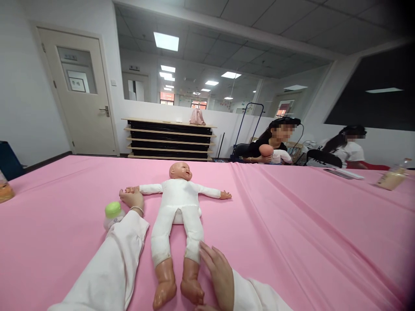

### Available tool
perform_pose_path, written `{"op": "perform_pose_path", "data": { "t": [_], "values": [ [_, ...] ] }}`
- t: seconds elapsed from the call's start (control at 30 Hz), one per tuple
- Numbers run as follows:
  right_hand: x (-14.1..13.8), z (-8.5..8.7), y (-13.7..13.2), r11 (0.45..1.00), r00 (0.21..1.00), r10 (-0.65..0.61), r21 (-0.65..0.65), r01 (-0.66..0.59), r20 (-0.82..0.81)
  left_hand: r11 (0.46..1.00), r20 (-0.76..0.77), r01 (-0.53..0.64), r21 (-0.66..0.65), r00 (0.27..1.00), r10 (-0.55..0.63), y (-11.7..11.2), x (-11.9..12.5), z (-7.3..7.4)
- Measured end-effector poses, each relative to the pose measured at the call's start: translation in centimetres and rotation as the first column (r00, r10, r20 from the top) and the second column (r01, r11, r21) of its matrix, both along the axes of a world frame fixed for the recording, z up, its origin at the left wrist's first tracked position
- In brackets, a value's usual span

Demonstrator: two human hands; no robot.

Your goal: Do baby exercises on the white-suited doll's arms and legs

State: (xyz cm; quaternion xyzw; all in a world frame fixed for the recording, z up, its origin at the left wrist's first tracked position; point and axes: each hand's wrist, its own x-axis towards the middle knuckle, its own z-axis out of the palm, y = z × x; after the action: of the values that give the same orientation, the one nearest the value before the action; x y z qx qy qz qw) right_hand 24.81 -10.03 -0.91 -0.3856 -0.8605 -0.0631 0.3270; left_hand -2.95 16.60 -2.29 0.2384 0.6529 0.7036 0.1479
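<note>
The room holds one door (76, 90) at 10 o'clock, one rack (170, 139) at 12 with one backpack (197, 117) on its top, and one trolley handle (241, 123) at 1, taking the doll as the clock's centre and the far edge of your table (292, 242) as 12. A pink cloth, creased on the 3 o'clock side, covers the table.

One doll (178, 194) lies on its back before you, head towards 12, two arms spread to 9 and 3, two legs and bare feet pointing to 6.

Your left hand (134, 200), with one bracelet (137, 209) at the wrist, is at 9 o'clock; its fingers bend in against one of the doll's hands, though whether they grip it you cannot tell from here. Your right hand (218, 274) is at 5, fingers nearly straight and slightly spread, touching the side of one leg and holding nothing.

One green-lidded jar (113, 214) stands just beside your left sleeve (100, 263), between 8 and 9. One bottle (393, 176) is well apart at 3, and one container (4, 192) is cut by the view's edge at 9. Two people sit beyond the table between 2 and 3; the nearer person (275, 138) holds a second doll (266, 150)
</note>
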Motion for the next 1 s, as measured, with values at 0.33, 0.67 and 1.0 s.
{"op": "perform_pose_path", "data": {
  "t": [0.33, 0.67, 1.0],
  "values": [
    [1.9, -3.1, -2.0, 0.991, 0.994, -0.106, -0.081, 0.106, -0.003, 0.994, -0.02, -0.106, -0.014, 0.994, 0.106, -1.2, 0.7, 0.1],
    [3.7, 0.5, -4.0, 0.968, 0.929, -0.183, -0.221, 0.115, -0.321, 0.998, 0.0, -0.057, 0.024, 0.998, 0.057, -3.5, 0.2, -0.3],
    [3.5, 0.1, -4.2, 0.93, 0.747, -0.352, -0.299, 0.213, -0.564, 0.992, 0.092, -0.006, 0.123, 0.996, -0.005, -3.0, -0.2, -0.6]
  ]
}}
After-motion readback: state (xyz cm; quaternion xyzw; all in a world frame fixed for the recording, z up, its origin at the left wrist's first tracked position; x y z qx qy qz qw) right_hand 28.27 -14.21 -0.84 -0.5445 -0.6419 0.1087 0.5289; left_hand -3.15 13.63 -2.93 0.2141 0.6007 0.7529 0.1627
